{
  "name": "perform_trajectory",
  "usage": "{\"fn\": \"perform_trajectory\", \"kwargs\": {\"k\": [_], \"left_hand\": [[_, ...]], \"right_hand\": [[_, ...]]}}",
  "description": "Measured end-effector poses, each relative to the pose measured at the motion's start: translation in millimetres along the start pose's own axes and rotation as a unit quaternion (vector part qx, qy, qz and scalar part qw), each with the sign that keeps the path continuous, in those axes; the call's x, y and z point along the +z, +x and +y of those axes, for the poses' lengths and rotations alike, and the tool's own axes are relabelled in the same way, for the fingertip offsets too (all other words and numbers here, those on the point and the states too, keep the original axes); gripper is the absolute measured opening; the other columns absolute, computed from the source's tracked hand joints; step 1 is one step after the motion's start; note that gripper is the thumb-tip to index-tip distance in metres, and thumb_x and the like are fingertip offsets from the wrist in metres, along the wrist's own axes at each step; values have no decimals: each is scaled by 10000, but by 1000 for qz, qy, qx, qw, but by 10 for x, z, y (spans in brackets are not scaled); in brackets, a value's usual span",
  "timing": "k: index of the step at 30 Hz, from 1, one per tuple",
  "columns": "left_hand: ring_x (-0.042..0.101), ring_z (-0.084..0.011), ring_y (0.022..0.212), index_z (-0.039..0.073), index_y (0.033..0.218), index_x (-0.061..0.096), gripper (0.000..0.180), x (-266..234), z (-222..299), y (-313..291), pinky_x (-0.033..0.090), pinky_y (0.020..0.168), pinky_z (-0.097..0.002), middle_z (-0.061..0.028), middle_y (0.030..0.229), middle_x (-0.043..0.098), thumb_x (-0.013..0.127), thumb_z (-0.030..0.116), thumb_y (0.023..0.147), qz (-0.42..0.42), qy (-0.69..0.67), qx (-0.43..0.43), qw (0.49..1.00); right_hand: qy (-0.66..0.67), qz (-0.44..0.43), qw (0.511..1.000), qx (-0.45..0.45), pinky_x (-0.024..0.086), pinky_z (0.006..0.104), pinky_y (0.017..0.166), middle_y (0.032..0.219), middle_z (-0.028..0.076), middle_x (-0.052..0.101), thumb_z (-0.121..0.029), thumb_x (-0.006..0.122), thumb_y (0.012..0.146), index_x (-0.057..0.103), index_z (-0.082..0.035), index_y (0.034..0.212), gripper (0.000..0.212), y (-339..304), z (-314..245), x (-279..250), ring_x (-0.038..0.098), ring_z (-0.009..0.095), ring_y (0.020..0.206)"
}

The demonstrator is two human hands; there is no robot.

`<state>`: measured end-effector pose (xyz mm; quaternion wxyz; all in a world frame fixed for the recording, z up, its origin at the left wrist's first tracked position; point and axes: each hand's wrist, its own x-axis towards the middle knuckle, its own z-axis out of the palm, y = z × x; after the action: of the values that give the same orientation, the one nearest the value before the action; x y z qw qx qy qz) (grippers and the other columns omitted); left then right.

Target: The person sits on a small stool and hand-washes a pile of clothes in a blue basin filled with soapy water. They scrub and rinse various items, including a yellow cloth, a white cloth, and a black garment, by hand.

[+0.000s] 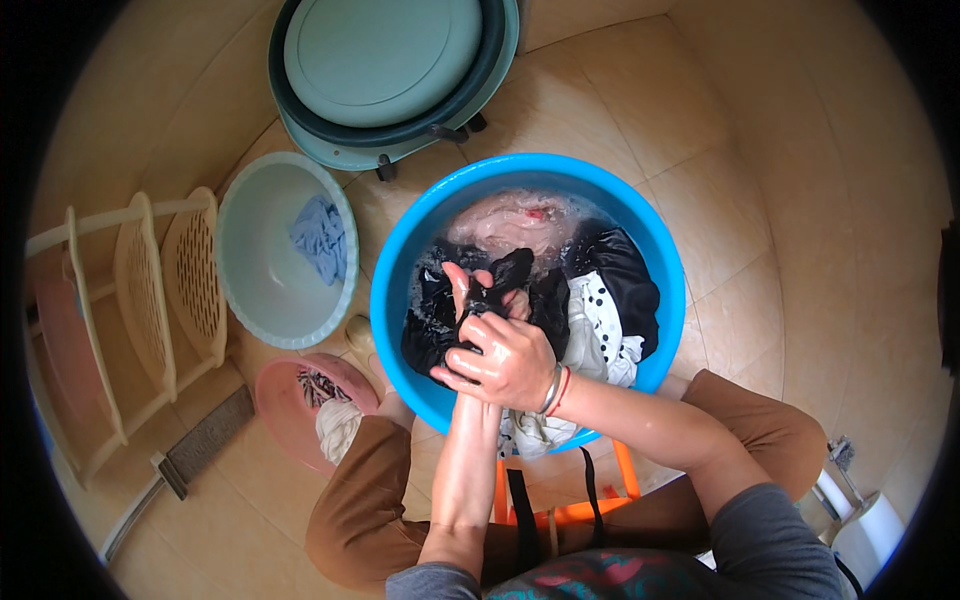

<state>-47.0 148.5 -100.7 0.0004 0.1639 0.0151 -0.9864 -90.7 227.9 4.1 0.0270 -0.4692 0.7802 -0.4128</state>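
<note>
- Black cloth (515, 268) is bunched between the two hands, above the water in the blue tub (676, 300).
- Left hand (458, 287) is partly hidden beneath the right; its visible fingers stand up around the cloth, which it holds against its palm.
- Right hand (508, 358) lies across the left, fingers curled over the cloth, gripping it.
- White cloth with black dots (597, 308) lies at the tub's right side, beside a dark garment (620, 270).
- Pinkish fabric (505, 222) sits in sudsy water at the far side.
- Pale basin (265, 290), left of the tub, holds a light-blue cloth (322, 238).
- Pink basin (282, 410) stands nearer the person.
</note>
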Motion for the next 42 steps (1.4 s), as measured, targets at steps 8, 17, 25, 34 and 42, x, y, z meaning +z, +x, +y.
{"fn": "perform_trajectory", "kwargs": {"k": [8, 17, 25, 34, 42], "left_hand": [[622, -186, 833, 69, 1153, 609, 381, -50, -248, -20, 510, 751, -308, -58, 1014, 651, 524, 388, 964, 381, 245, 242, 858], [556, -178, 1127, 80, 1343, 490, 406, -162, -29, 150, 467, 954, -322, -58, 1269, 558, 571, 243, 980, 355, 241, 204, 880], [564, -226, 1143, 34, 1392, 460, 523, -1073, 1, 505, 476, 966, -332, -105, 1331, 541, 571, -48, 888, 380, 436, 172, 798], [586, -275, 1111, 101, 1456, 312, 615, -100, 172, 337, 499, 940, -398, -154, 1285, 531, 620, 144, 925, 268, 185, 43, 945], [457, -144, 672, 260, 1360, 480, 434, 205, -105, -38, 396, 534, -298, -26, 1034, 542, 436, 491, 996, 12, -12, 31, 999]], "right_hand": [[75, 16, 992, 105, 508, 378, 538, 700, 97, 582, -152, 671, 762, 605, -81, 684, 124, 155, 506, 197, 613, 283, 578], [-84, -28, 974, 207, 488, 449, 807, 1052, 113, 577, -288, 662, 860, 632, -120, 1024, 237, -306, 1900, 192, 565, 354, 962], [-116, -248, 927, 258, 497, 462, 834, 1036, 158, 632, -147, 691, 778, 650, -154, 1111, 336, -433, 2237, 683, 620, 345, 937], [8, -140, 990, -18, 490, 344, 724, 956, 44, 585, -231, 703, 761, 652, -136, 927, 197, -361, 737, 91, 577, 235, 860], [-32, -70, 995, -62, 414, 283, 631, 931, -25, 552, -402, 716, 747, 627, -197, 884, 263, -145, -152, -129, 526, 148, 800]]}}
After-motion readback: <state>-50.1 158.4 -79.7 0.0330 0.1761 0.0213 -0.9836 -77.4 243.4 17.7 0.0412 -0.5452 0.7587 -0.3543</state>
